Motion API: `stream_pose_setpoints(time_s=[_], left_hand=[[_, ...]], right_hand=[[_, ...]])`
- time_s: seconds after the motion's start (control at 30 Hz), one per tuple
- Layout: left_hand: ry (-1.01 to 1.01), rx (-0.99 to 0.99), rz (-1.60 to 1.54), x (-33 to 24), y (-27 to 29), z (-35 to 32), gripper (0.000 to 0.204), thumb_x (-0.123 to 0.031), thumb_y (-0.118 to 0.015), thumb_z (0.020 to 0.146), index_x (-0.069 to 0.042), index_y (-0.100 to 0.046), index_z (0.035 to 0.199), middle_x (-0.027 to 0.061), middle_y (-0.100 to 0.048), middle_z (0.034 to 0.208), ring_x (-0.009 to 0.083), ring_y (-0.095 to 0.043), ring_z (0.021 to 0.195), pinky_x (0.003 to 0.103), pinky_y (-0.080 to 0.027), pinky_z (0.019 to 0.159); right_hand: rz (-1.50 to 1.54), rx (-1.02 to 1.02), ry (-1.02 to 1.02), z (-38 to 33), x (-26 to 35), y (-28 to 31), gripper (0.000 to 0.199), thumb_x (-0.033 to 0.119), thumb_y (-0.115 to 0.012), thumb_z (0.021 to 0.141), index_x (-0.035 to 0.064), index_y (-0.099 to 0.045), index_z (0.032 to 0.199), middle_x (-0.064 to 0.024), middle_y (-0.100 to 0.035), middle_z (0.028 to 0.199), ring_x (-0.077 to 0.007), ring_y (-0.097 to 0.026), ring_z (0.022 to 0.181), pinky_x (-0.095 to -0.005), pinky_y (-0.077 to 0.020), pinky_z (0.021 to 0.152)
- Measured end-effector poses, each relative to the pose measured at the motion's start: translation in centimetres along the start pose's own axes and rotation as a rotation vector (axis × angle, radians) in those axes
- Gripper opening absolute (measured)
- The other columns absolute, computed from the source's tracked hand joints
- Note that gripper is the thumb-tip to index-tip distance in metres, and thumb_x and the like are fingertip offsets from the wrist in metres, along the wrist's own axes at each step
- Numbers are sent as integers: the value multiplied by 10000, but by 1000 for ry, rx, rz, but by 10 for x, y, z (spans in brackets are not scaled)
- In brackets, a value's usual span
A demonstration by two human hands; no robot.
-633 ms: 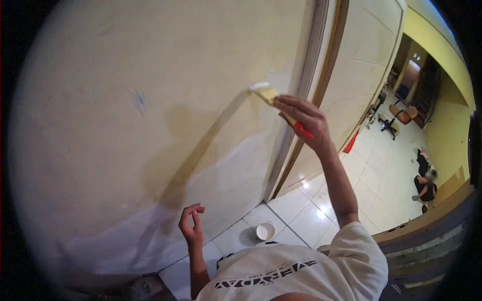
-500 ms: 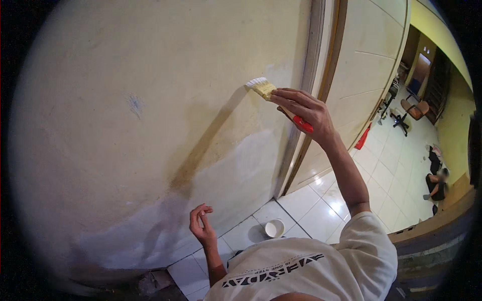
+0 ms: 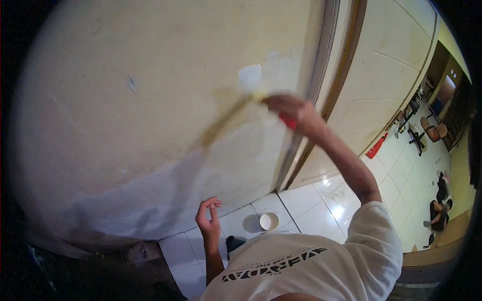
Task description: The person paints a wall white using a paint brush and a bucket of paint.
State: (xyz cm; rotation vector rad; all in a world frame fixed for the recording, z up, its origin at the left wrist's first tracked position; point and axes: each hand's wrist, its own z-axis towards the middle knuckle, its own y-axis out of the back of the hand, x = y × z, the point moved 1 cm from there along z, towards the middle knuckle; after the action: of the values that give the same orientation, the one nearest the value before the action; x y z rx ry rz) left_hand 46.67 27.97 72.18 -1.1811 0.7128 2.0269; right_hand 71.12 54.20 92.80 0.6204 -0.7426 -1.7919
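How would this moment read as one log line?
right hand: holds paintbrush against wall | left hand: empty, raised | white cup: on floor

Two hands (image 3: 291, 113), one paintbrush (image 3: 273, 105), one white bowl (image 3: 269, 221), one wall (image 3: 125, 125).

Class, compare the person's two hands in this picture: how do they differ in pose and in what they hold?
The right hand is raised to the wall, gripping a red-handled paintbrush; the left hand hangs low over the tiled floor, holding nothing. The right hand's fingers are closed; the left hand's are loosely curled. Both are bare.
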Motion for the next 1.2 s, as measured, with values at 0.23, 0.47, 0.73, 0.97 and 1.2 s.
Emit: stream_pose_setpoints(time_s=[0.23, 0.47, 0.73, 0.97, 1.2], left_hand=[[-6, -99, 36, -16, -11, -10, 174, 4, -495, 980, 22, -646, 1065, 110, -678, 897, 180, -657, 817, 321, -526, 793], [68, -9, 41, -10, -10, -29, 168, -10, -527, 974, -13, -650, 1089, 107, -685, 904, 209, -671, 833, 330, -525, 800], [26, 57, 104, -11, 1, -36, 182, -25, -565, 945, -59, -658, 1098, 89, -692, 914, 241, -665, 851, 355, -510, 804], [5, 119, 143, -15, 2, -31, 180, -17, -558, 948, -46, -657, 1095, 110, -699, 953, 236, -683, 902, 350, -518, 839], [-26, 176, 230, -13, 18, -39, 289, 27, -586, 866, -95, -647, 1121, 58, -684, 936, 241, -657, 876, 364, -494, 828]], right_hand=[[-126, -140, 79, 2, 0, -11, 420, 44, -656, 856, 97, -632, 1272, -72, -621, 1287, -272, -629, 1133, -380, -579, 900], [45, 58, -54, -33, -7, -47, 299, 31, -674, 842, 70, -694, 1138, -113, -675, 1206, -296, -635, 1118, -379, -549, 920], [-42, -240, -3, 1, 11, -37, 409, -120, -634, 777, 69, -724, 1127, -127, -699, 1164, -295, -674, 1060, -385, -552, 909], [58, -11, -31, -57, -6, -73, 260, -15, -674, 845, 49, -710, 1095, -122, -713, 1130, -300, -675, 1059, -379, -551, 875], [-51, -519, 42, 44, 12, 17, 274, -34, -709, 858, 62, -735, 1113, -132, -719, 1132, -244, -681, 1046, -359, -538, 914]])
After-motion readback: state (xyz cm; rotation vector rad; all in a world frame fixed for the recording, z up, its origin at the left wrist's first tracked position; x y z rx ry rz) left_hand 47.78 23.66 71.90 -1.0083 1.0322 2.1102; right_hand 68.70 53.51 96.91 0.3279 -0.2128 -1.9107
